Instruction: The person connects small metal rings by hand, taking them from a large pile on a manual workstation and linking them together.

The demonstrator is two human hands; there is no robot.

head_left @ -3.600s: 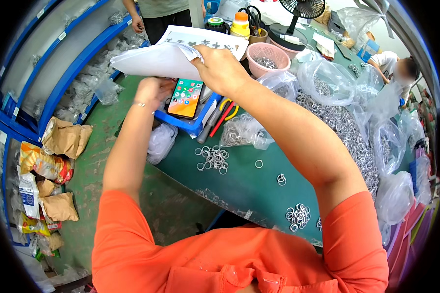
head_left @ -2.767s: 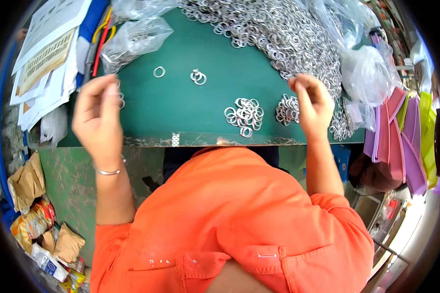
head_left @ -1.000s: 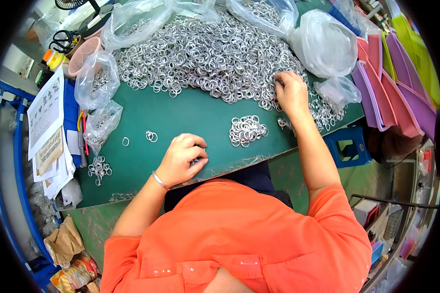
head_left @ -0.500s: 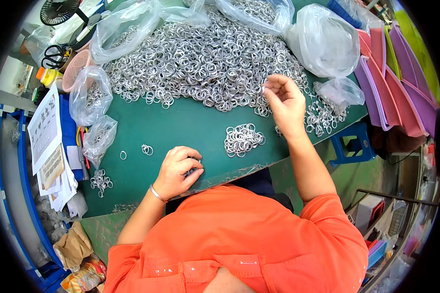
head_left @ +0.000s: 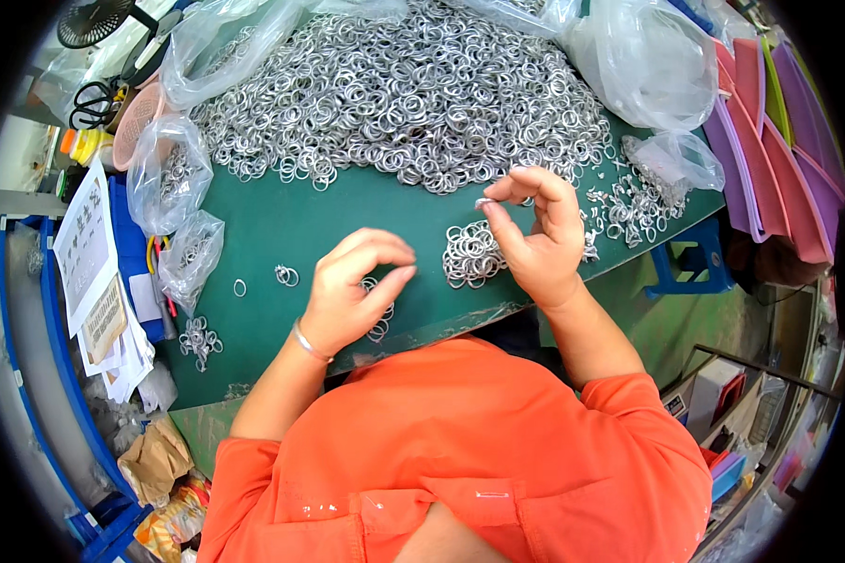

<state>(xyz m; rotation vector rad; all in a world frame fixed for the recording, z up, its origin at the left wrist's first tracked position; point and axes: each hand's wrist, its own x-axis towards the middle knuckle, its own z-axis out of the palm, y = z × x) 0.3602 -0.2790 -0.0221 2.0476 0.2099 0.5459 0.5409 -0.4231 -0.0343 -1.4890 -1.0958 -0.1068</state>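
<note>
A big heap of silver metal rings (head_left: 394, 94) covers the far half of the green table (head_left: 347, 206). My right hand (head_left: 530, 239) is raised just above a small pile of rings (head_left: 469, 253) and pinches one ring between thumb and fingers. My left hand (head_left: 352, 291) hovers over a few loose rings (head_left: 377, 319) near the table's front edge, fingers curled and close together; whether it holds a ring is hidden. A single ring (head_left: 239, 287) and a pair of rings (head_left: 286, 275) lie to its left.
Clear plastic bags with rings (head_left: 169, 174) lie at the left, larger bags (head_left: 643, 61) at the back right. Paper sheets (head_left: 89, 272), scissors (head_left: 89, 98), a pink basket (head_left: 141, 113) and a fan stand left. Purple and pink folders (head_left: 779, 141) lie right. A blue stool (head_left: 685, 267) stands below the table edge.
My right hand has lifted off the big heap toward me with a ring pinched in its fingers. My left hand has risen from the table edge and its fingers have loosened.
</note>
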